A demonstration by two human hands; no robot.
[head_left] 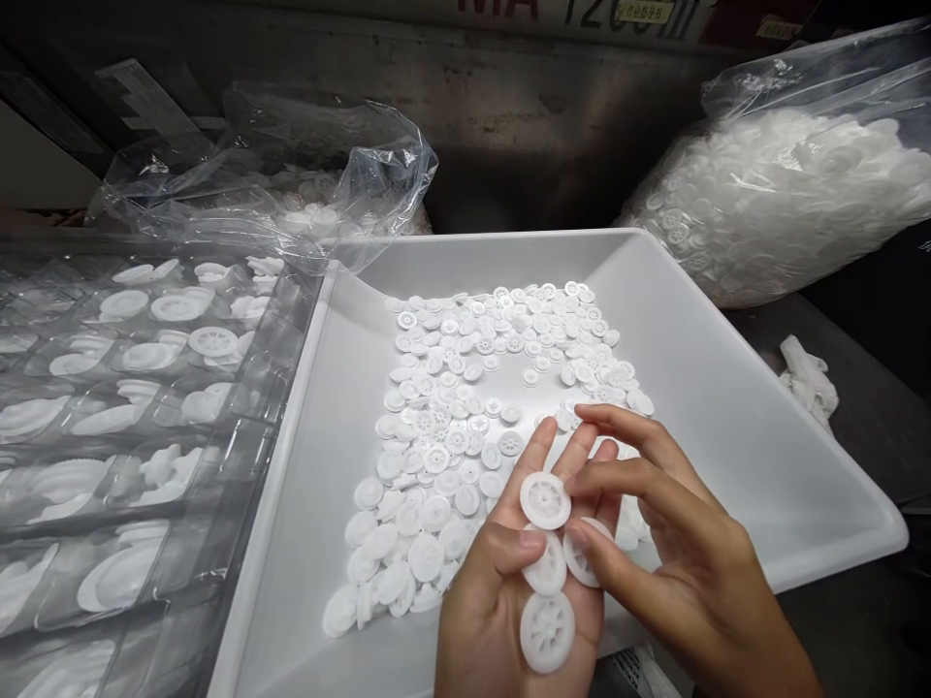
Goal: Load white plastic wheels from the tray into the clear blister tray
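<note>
Over the near side of a white tray, a left hand lies palm up, fingers pointing away, its thumb pressing one of four white wheels resting on palm and fingers. A right hand arches in from the right, thumb and forefinger parted and touching wheels; whether they pinch one cannot be told. The step appears to be handling a few pieces at close range; the next move calls for a light fingertip hold, with the palm level. Beyond, loose wheels spread across the tray floor, before two clear bags of white parts.
</note>
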